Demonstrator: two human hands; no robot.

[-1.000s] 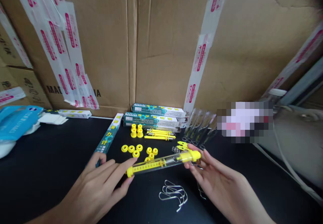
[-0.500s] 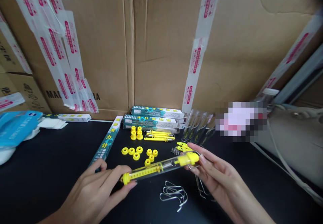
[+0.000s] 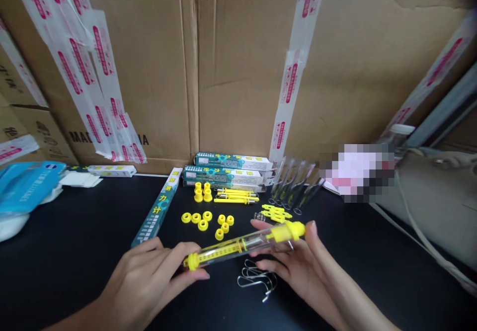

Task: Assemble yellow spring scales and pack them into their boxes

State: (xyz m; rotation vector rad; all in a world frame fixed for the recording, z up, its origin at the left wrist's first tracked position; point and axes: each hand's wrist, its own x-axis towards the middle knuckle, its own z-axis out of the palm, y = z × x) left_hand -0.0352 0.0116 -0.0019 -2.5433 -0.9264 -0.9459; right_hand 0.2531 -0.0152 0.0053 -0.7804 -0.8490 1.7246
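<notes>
A clear-tubed spring scale (image 3: 238, 247) with yellow end pieces and a printed yellow scale inside is held slightly tilted, its right end higher. My left hand (image 3: 149, 276) pinches the yellow collar at its left end. At the other end, my right hand (image 3: 301, 266) has its thumb against the yellow cap (image 3: 294, 230), with fingers reaching behind and under the tube. A bit of bent metal wire (image 3: 290, 245) shows by those fingers; most of it is hidden. Below the tube lie several metal wire hooks (image 3: 257, 282), partly behind my right fingertips.
Yellow rings (image 3: 202, 225), small yellow bushings (image 3: 224, 227), yellow caps (image 3: 203, 192), scale rods (image 3: 236, 196), flat yellow pieces (image 3: 276, 214), springs (image 3: 260, 216) and clear tubes (image 3: 294, 184) lie beyond. Printed boxes (image 3: 227, 174) stand by the cardboard (image 3: 238, 72). A bag (image 3: 439, 202) is right.
My right fingers have loosened and spread behind the tube, with the thumb moved to the cap's end. The spring scale has shifted slightly right; my left hand keeps its pinch.
</notes>
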